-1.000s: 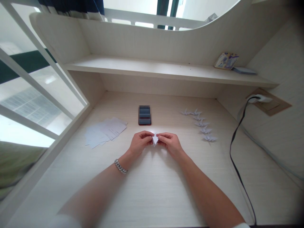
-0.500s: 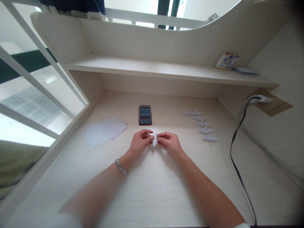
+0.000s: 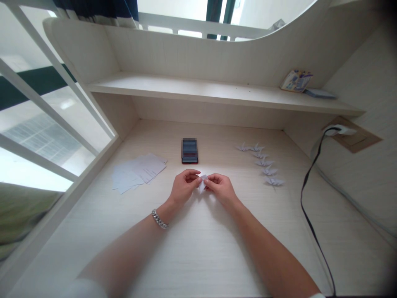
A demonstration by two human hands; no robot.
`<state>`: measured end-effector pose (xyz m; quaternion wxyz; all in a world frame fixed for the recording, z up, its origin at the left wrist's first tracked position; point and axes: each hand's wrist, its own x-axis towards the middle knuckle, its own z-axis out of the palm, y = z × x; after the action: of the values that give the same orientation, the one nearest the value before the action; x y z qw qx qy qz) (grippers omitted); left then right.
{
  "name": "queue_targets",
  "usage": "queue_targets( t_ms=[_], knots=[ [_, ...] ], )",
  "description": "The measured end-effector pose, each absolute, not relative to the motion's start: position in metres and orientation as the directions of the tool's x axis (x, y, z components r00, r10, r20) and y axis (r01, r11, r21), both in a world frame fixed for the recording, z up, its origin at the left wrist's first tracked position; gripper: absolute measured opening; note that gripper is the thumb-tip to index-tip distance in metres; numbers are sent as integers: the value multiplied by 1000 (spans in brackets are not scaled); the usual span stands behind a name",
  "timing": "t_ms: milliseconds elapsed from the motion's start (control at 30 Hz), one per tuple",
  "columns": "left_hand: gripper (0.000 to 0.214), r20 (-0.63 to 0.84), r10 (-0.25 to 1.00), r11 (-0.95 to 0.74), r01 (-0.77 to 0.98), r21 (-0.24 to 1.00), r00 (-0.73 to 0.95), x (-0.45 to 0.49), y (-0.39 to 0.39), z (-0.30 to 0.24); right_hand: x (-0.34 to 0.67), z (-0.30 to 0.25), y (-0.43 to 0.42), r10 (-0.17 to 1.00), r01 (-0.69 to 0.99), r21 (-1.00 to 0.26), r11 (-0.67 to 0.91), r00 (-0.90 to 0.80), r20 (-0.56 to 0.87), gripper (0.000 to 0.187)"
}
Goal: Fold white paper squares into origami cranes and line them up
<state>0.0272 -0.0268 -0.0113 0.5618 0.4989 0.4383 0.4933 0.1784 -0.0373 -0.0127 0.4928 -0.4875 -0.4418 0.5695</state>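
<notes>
A small piece of folded white paper (image 3: pixel 202 184) is held between my two hands, just above the desk. My left hand (image 3: pixel 185 184) pinches its left side with thumb and fingers; a chain bracelet (image 3: pixel 159 219) circles that wrist. On the other side, my right hand (image 3: pixel 221 187) grips the paper's right edge between thumb and fingers. The fingertips cover parts of the folds. Several folded paper cranes (image 3: pixel 267 170) stand in a bent row to the right. Loose white paper sheets (image 3: pixel 136 173) lie overlapping to the left.
A phone (image 3: pixel 189 150) lies beyond my hands. A black cord (image 3: pixel 305 198) runs from the wall socket (image 3: pixel 353 134) down the desk's right side. The shelf (image 3: pixel 186 87) overhangs the back, with a small box (image 3: pixel 296 80) at its right. White rails (image 3: pixel 40 109) border the left.
Between my fingertips the paper has turned slightly, and my right fingers have shifted a little on it. Both arms stay nearly where they were.
</notes>
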Motion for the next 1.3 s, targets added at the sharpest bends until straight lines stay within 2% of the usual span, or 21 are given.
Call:
queue_targets(
  t_ms=[200, 267, 400, 533, 733, 833, 933, 1000, 1133, 1300],
  knots=[
    [35, 30, 993, -21, -80, 997, 114, 27, -28, -9, 179, -12, -38, 991, -82, -990, -113, -85, -106, 28],
    [37, 4, 991, 7, -81, 997, 131, 28, -28, -8, 179, -12, -38, 997, -64, -995, -76, -40, -73, 29],
    [28, -66, 965, 70, -9, 997, 253, 29, -29, -10, 180, -13, -37, 996, -74, -997, -10, 88, -17, 29],
    [26, -36, 976, 29, 39, 999, 213, 31, -28, -16, 180, -14, -37, 992, -127, -992, -24, 119, -39, 29],
    [23, 5, 985, -16, 63, 998, 174, 32, -31, -15, 181, -12, -37, 994, -151, -986, -68, 78, -80, 26],
    [20, 65, 984, -94, 181, 979, 163, 29, -32, -8, 183, -11, -37, 995, -122, -987, -101, 0, -102, 24],
    [19, 136, 977, -180, 286, 941, 166, 26, -33, -3, 183, -10, -38, 998, -84, -995, -62, -28, -59, 25],
    [19, 147, 973, -192, 263, 946, 179, 26, -34, -2, 182, -10, -39, 1000, -77, -997, -24, -1, -24, 25],
    [29, 91, 973, -113, 99, 989, 210, 29, -33, -7, 181, -11, -39, 998, -138, -990, -17, 60, -26, 23],
    [29, 39, 978, -44, 17, 999, 206, 29, -29, -10, 181, -10, -40, 999, -177, -984, -22, 44, -31, 21]
  ],
)
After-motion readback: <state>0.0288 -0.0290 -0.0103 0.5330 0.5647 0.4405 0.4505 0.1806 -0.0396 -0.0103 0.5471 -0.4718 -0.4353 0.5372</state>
